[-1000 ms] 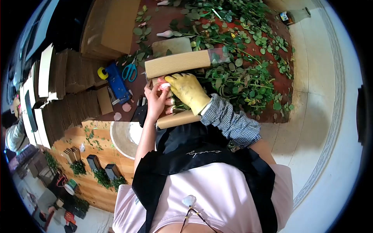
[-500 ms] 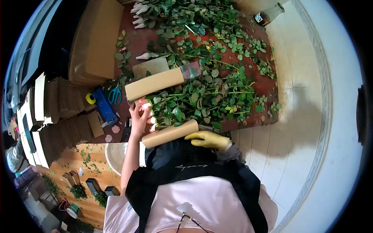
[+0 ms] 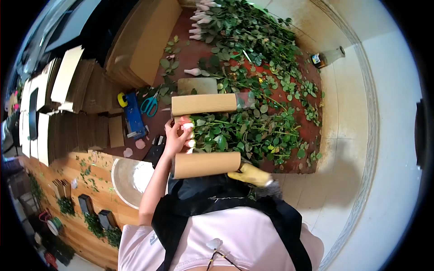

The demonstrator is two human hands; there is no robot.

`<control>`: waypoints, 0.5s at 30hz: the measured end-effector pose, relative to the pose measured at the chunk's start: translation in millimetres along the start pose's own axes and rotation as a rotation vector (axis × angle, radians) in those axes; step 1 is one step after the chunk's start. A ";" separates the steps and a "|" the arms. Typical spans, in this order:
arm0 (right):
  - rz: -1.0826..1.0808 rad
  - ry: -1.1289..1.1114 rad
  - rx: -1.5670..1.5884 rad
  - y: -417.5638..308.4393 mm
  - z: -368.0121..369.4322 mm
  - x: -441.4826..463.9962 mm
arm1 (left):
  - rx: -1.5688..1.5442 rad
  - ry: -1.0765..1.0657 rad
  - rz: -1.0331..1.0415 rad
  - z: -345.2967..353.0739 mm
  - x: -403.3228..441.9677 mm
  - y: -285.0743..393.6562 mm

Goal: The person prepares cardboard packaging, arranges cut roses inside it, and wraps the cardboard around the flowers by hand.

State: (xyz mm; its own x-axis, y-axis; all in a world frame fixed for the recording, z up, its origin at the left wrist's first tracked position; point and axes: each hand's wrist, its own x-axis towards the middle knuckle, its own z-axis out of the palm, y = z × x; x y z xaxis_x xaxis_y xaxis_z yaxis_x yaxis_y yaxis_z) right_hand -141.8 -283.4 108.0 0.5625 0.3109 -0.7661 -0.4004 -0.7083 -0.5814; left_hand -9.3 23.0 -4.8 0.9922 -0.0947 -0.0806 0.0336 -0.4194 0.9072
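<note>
Roses with pale pink-white heads point(image 3: 187, 127) and long leafy stems point(image 3: 244, 133) lie in a corrugated cardboard wrap. Its far flap point(image 3: 203, 104) and near flap point(image 3: 208, 165) stand up on either side of the bunch. My bare left hand point(image 3: 174, 137) is at the rose heads, its thumb and fingers closed around one of them. In a yellow glove, my right hand point(image 3: 253, 175) touches the right end of the near flap, fingers stretched out; some fingertips are hard to see.
More roses point(image 3: 257, 36) lie at the back of the red table point(image 3: 312, 153). Blue scissors point(image 3: 149, 105) and a blue tape dispenser point(image 3: 134, 115) sit at left, near stacked cardboard point(image 3: 72, 131). A bottle point(image 3: 327, 57) stands back right; a white bucket point(image 3: 118, 180) stands below left.
My view has turned, so the table appears shifted and the wrap lies more level. The left hand stays at the rose heads; the gloved right hand remains by the near flap, now lower at its end.
</note>
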 end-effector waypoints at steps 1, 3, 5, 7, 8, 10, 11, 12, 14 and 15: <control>-0.125 -0.246 0.115 -14.2 -19.5 -11.8 | -0.085 0.013 -0.045 1.9 0.6 -3.1; -0.551 -0.187 0.535 -51.7 -42.8 -36.2 | 0.042 0.057 0.039 7.3 0.9 -11.8; -0.972 -0.391 0.993 -99.3 -61.6 -38.7 | -0.029 0.066 0.015 12.6 1.4 -16.0; -1.028 -0.397 0.958 -124.5 -72.3 -25.4 | -0.068 0.053 0.003 7.2 -1.2 -1.6; -0.894 -0.311 0.593 -133.9 -77.1 -8.9 | -0.143 -0.007 -0.032 6.6 -0.3 -6.8; -0.654 0.000 -0.091 -174.1 -77.6 11.3 | -0.377 -0.128 -0.134 -23.0 -8.8 10.4; -0.760 0.335 -0.493 -158.2 -68.5 49.8 | -0.379 -0.160 -0.148 -41.2 -9.8 3.3; -0.635 0.362 -0.680 -157.9 -64.7 75.3 | -0.241 -0.151 -0.154 -69.4 -16.9 24.5; -0.505 0.383 -0.864 -153.8 -60.6 98.1 | 0.061 -0.097 -0.147 -127.9 -29.3 64.3; -0.532 0.399 -0.895 -149.0 -59.2 101.6 | 0.225 -0.048 -0.137 -150.7 -34.8 67.0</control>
State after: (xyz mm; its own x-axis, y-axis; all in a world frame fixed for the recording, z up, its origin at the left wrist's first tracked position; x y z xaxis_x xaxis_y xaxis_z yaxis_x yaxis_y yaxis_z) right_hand 17.8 -183.8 133.1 0.7635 0.5989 -0.2416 0.5365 -0.7964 -0.2791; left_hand -23.6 134.2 121.0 0.9733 -0.0635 -0.2207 0.1347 -0.6206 0.7724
